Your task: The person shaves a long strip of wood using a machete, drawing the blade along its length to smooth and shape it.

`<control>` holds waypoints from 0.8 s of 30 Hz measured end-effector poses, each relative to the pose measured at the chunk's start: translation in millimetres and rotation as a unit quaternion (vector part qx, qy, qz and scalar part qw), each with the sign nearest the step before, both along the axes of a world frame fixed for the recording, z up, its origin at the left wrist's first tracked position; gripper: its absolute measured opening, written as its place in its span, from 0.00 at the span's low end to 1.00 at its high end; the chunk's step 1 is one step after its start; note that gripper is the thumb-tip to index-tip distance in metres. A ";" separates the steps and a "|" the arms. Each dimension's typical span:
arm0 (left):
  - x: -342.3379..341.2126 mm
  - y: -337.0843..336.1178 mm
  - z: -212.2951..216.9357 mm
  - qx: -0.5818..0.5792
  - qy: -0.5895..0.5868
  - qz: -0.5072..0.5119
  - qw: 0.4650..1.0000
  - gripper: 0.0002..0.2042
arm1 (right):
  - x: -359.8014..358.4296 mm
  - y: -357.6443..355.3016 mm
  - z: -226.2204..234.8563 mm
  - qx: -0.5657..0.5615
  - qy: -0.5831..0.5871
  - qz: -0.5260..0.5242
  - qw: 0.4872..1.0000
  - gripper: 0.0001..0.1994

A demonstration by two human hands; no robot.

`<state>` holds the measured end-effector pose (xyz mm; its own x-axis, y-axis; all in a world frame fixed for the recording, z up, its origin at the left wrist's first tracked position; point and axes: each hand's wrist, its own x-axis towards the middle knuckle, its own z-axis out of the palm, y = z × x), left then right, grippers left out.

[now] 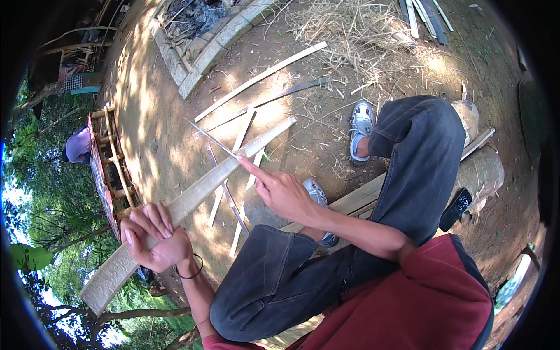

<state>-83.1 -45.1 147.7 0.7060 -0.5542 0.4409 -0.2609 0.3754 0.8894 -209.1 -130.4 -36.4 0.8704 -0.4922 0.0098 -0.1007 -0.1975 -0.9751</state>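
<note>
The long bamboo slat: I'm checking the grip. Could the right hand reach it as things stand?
Probably yes: the right hand hovers just above the bamboo slat, holding a thin blade, with nothing between them.

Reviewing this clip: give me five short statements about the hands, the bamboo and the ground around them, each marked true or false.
1. The left hand grips a long split bamboo slat. True.
2. The right hand holds a thin blade against the slat. True.
3. The right hand holds a hammer. False: it holds a thin, narrow blade, forefinger stretched along it.
4. The person is barefoot. False: a sandal is on the foot.
5. The ground is swept clean. False: bamboo strips and dry shavings lie on the dirt.
</note>
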 end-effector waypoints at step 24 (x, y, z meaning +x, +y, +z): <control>5.1 -4.3 2.4 0.017 0.001 -0.001 1.000 0.16 | 13.6 -2.7 -26.6 0.056 -0.024 -0.025 0.998 0.33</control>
